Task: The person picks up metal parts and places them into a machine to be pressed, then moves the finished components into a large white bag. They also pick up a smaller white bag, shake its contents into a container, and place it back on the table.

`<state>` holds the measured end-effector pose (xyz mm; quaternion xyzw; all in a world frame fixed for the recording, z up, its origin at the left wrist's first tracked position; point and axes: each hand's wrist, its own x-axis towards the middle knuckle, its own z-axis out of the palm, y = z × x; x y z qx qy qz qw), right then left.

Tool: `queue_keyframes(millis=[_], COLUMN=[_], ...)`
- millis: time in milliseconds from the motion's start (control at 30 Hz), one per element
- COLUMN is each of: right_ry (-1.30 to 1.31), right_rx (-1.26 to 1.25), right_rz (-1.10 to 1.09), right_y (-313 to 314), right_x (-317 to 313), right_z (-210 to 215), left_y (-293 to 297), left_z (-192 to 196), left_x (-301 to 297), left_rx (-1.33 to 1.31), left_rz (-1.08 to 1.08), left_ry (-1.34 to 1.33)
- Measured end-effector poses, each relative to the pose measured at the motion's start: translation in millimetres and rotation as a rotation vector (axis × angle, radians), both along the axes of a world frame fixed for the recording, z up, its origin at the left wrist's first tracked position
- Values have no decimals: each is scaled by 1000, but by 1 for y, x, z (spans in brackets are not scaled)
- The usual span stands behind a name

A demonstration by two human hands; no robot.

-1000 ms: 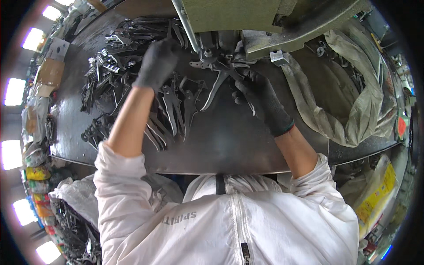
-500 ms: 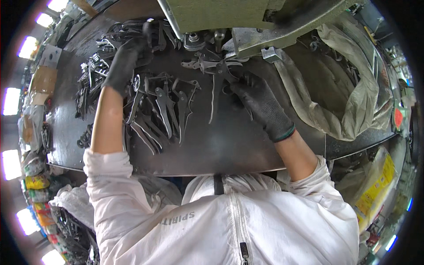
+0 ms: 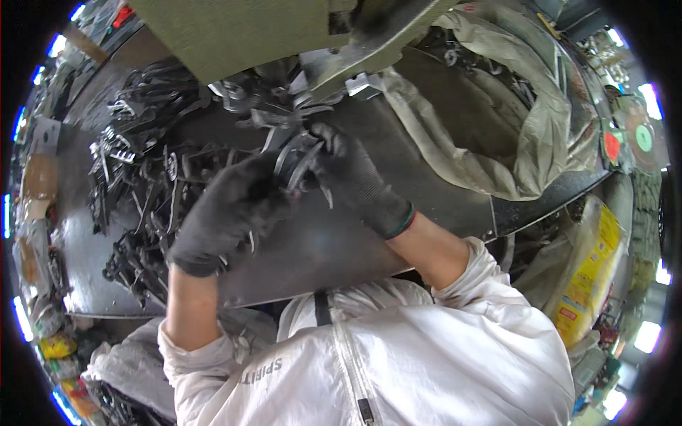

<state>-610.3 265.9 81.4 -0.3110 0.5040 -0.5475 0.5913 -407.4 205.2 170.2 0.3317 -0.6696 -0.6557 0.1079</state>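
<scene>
Both my hands wear black gloves and meet over a dark metal table (image 3: 334, 248). My left hand (image 3: 224, 213) is curled around a dark metal plier-shaped part (image 3: 293, 160), and my right hand (image 3: 352, 177) grips the same part from the right, its fingers pinching the handles. The part is lifted just above the table, below the olive-green machine (image 3: 234, 32). Left of my hands lies a heap of similar dark metal parts (image 3: 135, 177), spread over the table's left half.
A big beige cloth sack (image 3: 511, 135) lies open at the right on the table. A yellow bag (image 3: 590, 277) hangs below the table's right edge. Clutter and plastic bags (image 3: 121, 369) fill the floor at the lower left.
My left hand has come back from the heap at the far left to the middle and now holds the part together with my right hand. The view has moved closer.
</scene>
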Motion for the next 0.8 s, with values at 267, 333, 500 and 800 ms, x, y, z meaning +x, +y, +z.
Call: queue_keyframes(millis=[267,333,500,800], right_ry=[1464,2123,2531,2055], right_rx=[-143,-52,-189,-485], right_rz=[-227,-190,-194,-60], right_y=[-72,-82,-95,-48], right_x=[-242,-369,-494,-303], right_z=[-1,-26,-59,2], left_y=[-27,-29,-35,-36], left_z=[-74,-70,-74,-89], left_x=[-5,-12,-15,-3], left_rx=[-256,-319,-146,-364], left_rz=[175,142,274,256], left_ry=[-323,-323,-263,-250])
